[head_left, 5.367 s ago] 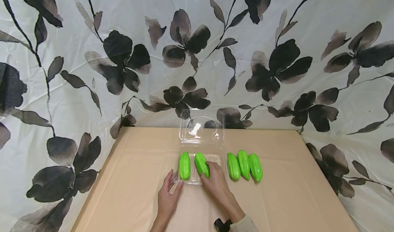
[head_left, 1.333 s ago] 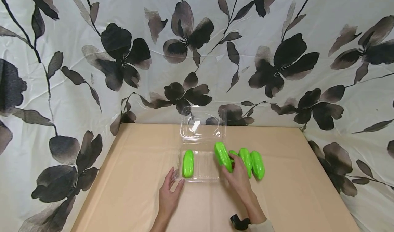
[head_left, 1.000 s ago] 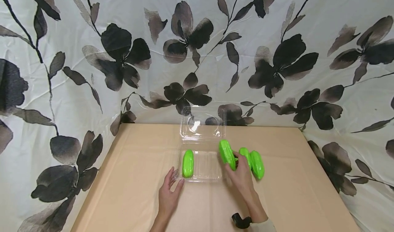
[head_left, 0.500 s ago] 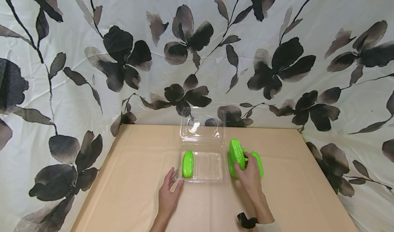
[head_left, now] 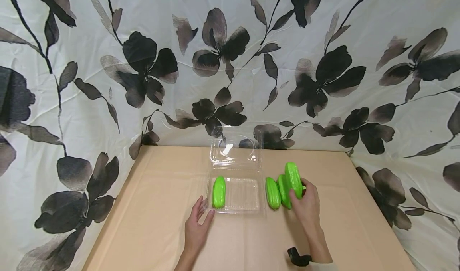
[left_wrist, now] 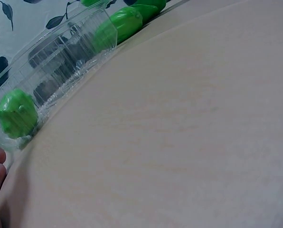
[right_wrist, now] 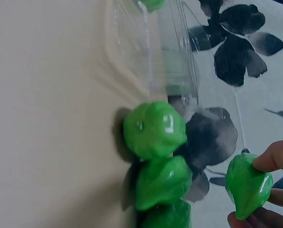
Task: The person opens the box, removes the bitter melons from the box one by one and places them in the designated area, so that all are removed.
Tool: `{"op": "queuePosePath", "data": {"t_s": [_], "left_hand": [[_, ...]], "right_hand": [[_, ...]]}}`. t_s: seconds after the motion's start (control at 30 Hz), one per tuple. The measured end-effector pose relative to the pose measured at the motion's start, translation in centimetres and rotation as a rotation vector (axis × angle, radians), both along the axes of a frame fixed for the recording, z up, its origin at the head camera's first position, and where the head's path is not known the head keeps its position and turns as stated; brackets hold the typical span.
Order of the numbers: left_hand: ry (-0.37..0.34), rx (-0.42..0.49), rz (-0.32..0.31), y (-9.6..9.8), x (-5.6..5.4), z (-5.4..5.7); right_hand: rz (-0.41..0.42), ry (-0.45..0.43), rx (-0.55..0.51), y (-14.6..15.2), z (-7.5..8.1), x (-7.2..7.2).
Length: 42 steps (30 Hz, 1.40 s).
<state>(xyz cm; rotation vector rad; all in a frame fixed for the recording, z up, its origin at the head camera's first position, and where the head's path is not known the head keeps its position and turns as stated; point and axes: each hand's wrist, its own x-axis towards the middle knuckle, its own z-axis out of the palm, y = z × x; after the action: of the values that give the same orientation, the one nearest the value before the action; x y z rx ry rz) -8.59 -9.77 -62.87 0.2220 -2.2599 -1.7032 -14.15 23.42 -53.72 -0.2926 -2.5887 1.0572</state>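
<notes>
My right hand holds a glossy green cucumber above the table, pinched between thumb and fingers. In the right wrist view this cucumber hangs apart from a row of three others. Two of that row, a left cucumber and a middle cucumber, show in the head view; the third is hidden behind the held one and the hand. A clear plastic clamshell container lies with its lid raised. One cucumber lies along its left side. My left hand grips the container's front left corner.
The raised lid stands at the back of the container, near the table's far edge. A tan cover spans the table. Behind it hangs a white cloth printed with dark flowers. A black wrist device sits on the right wrist.
My right hand has lifted the second cucumber out of the container and carried it rightward, across the row to its right end. The left hand stays at the container corner.
</notes>
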Motion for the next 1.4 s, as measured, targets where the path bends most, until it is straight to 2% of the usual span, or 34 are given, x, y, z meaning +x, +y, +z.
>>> {"op": "queuePosePath", "data": {"t_s": [0.13,0.27,0.37,0.7,1.03,1.4], "left_hand": [[-0.019,0.014,0.011,0.3,0.2,1.0],[0.003,0.027,0.006,0.5,0.6,2.5],[0.019,0.03,0.004,0.6,0.8,3.1],[-0.003,0.033,0.015,0.6,0.7,2.5],[0.013,0.017,0.012,0.7,0.7,2.7],[0.004,0.028,0.002,0.5,0.7,2.7]], "right_hand": [[-0.018,-0.015,-0.001,0.8,-0.2,0.1],[-0.027,-0.007,-0.01,1.5,-0.3,0.2],[-0.032,0.002,-0.009,1.9,-0.5,0.4],[-0.05,-0.002,0.003,2.9,-1.3,0.5],[-0.066,-0.061,-0.01,3.3,-1.9,0.7],[-0.074,-0.067,0.003,3.4,-2.3,0.6]]}}
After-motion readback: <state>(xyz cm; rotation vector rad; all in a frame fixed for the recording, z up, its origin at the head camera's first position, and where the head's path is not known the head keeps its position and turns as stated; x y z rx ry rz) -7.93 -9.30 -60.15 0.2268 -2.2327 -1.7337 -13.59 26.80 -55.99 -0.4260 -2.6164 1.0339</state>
